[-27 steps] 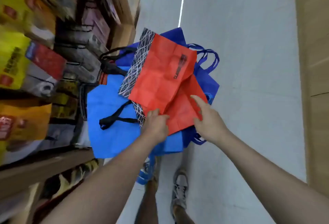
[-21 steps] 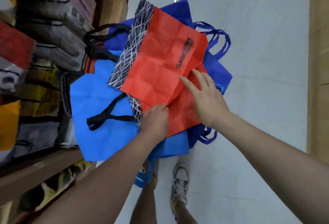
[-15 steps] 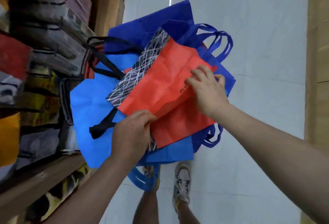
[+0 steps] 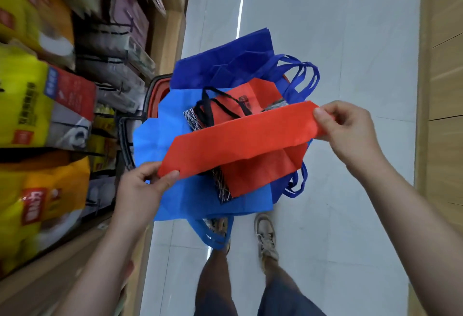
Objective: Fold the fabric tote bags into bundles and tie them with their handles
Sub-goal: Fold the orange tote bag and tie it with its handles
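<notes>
Head view, left to right: stocked shelves (image 4: 37, 115) line the left side. The left hand (image 4: 140, 187) pinches the near left end of the red bag (image 4: 238, 137) between thumb and fingers. Half a second ago this bag lay wider on the pile. It is now raised and stretched as a narrow band above the light blue bag (image 4: 155, 145) and dark blue bag (image 4: 225, 64). The right hand (image 4: 350, 130) pinches the far right end, fingers curled. Judgement: the lengthwise fold is nearly formed, a loose flap hangs beneath, and the black handles (image 4: 218, 105) remain untied.
</notes>
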Demonstrator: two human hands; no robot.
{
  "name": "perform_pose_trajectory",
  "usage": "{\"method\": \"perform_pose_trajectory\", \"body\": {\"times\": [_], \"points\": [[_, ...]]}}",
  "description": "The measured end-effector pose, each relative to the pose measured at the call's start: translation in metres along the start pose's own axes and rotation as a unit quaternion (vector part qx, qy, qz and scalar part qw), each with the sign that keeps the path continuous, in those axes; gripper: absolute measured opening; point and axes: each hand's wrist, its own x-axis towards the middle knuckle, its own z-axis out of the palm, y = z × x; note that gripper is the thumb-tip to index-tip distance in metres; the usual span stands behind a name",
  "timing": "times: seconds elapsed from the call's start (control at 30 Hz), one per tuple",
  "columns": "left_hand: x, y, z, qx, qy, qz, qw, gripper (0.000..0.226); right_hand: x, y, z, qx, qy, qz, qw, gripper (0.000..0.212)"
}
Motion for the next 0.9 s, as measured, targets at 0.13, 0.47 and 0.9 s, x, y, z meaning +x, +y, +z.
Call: {"method": "perform_pose_trajectory", "body": {"times": [0.13, 0.47, 0.9], "points": [[-0.044, 0.028, -0.01, 0.009, 0.006, 0.0, 1.0, 0.029, -0.024, -0.016, -0.03, 0.136, 0.011, 0.121, 0.983, 0.045], [-0.199, 0.044, 0.004, -0.292, 0.118, -0.14, 0.939, 0.043, -0.083, -0.053, -0.077, 0.051, -0.179, -0.009, 0.982, 0.057], [-0.438, 0.083, -0.057, 0.162, 0.318, 0.193, 0.914, 0.037, -0.255, -0.194, -0.011, -0.237, -0.295, -0.623, 0.685, 0.107]]}}
